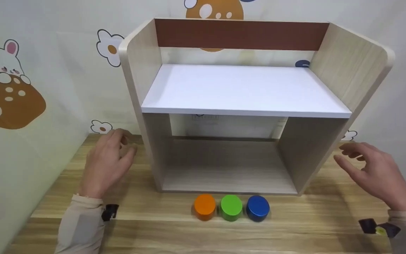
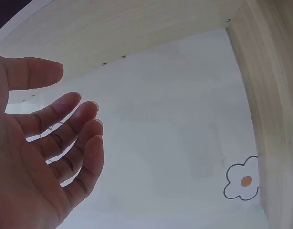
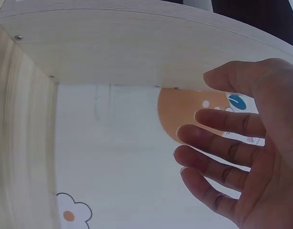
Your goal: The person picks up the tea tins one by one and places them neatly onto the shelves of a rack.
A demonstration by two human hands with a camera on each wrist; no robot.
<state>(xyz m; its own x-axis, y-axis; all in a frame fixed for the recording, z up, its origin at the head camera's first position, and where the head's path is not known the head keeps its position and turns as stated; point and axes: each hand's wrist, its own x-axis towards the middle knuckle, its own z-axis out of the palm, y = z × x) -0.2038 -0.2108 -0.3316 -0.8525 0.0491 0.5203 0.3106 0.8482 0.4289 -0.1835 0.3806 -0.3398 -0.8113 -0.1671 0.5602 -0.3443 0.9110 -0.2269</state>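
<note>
A small wooden shelf unit [image 1: 245, 90] with a white middle board and a brown back rail stands on the table. My left hand [image 1: 106, 162] is just left of its side panel, apart from it, with loosely bent fingers and nothing held. To the right of the unit hovers my right hand [image 1: 379, 173], also holding nothing, its thumb and fingers spread apart. Both palms, the left [image 2: 32, 171] and the right [image 3: 266, 186], appear bare in the wrist views. In front of the unit, an orange cylinder [image 1: 204, 206], a green cylinder [image 1: 231, 207] and a blue cylinder [image 1: 258, 208] sit in a row.
The wood-grain table [image 1: 146, 233] reaches back to a pale wall [image 1: 72, 70] printed with flowers and a rabbit. Another wall runs along the table's left edge. The unit's lower compartment [image 1: 224, 165] faces the front.
</note>
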